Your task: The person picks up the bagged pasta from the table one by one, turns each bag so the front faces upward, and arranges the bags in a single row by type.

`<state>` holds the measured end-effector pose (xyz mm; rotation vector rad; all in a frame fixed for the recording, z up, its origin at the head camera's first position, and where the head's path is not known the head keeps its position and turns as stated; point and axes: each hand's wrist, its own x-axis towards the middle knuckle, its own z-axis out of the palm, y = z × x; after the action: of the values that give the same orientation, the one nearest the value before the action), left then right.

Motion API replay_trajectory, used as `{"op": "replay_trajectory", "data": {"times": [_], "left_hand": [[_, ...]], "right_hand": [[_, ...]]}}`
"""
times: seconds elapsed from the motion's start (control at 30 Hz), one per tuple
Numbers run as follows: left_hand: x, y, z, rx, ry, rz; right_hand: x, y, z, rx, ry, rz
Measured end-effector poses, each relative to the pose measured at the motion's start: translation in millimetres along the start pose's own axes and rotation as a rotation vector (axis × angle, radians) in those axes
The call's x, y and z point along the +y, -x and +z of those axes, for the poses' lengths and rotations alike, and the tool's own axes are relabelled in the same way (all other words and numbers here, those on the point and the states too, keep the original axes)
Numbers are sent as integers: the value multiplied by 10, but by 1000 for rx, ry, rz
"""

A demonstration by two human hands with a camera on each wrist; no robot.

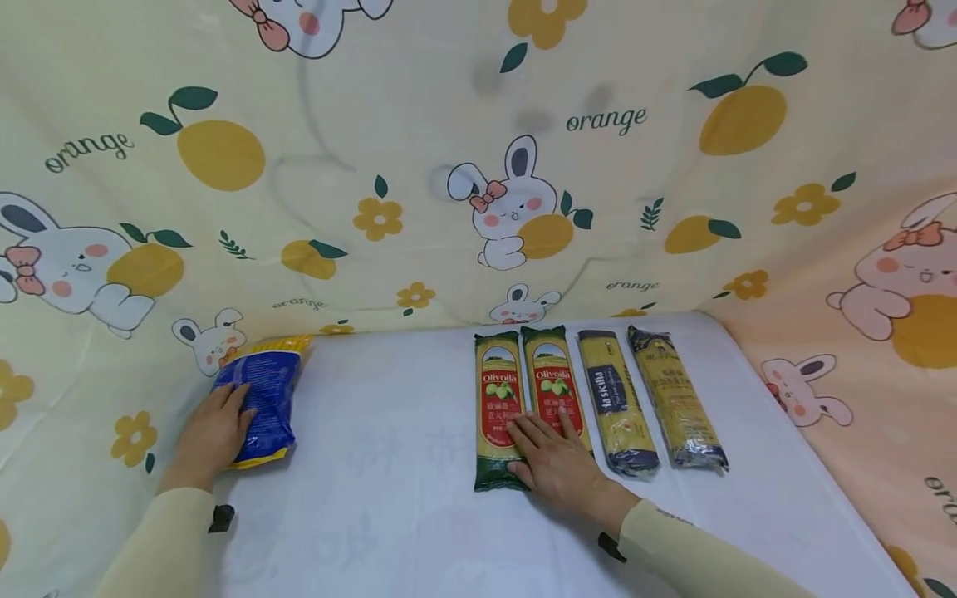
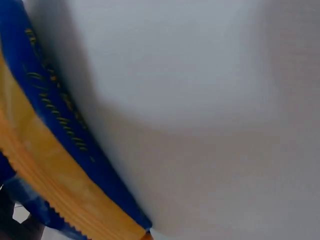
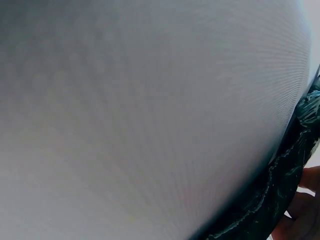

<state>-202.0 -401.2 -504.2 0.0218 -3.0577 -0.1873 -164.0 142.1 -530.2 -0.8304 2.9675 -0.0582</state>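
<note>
A blue bag with yellow ends (image 1: 272, 407), printed with yellow script in the left wrist view, lies at the left of the table. My left hand (image 1: 209, 436) rests on its left side, fingers extended over the top. Right of the middle, two long packs of pasta with red labels and green ends lie side by side: the left Olivoilà pack (image 1: 497, 365) and the right Olivoilà pack (image 1: 551, 357). Across their lower parts my right hand (image 1: 564, 465) lies with fingers spread, covering part of both. In the right wrist view, fingers touch a dark green wrapper end (image 3: 260, 205).
To the right lie a yellow pasta pack with a dark blue label (image 1: 616, 407) and another gold pack with dark ends (image 1: 676, 399). A white cloth covers the table (image 1: 374, 515). Behind it hangs a patterned curtain (image 1: 419, 108) with rabbits and oranges.
</note>
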Motion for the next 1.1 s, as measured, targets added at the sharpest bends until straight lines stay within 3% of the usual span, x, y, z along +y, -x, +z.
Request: {"op": "replay_trajectory", "data": {"times": [0.2,0.37,0.63,0.87,1.1], "left_hand": [[-40,2,33,-88,85,-102],[-25,-3,36,-146,113,-148],[83,-23,89,-213,92,-110],[372,12,130,-242,126,-75],[824,116,147,-243,100,-29]], "right_hand": [[-1,-3,2,5,-6,-9],[-8,-5,-8,-3,-40,-14],[2,-3,2,-11,-47,-14],[9,3,16,-3,-47,-8],[3,-6,17,3,-41,-3]]}}
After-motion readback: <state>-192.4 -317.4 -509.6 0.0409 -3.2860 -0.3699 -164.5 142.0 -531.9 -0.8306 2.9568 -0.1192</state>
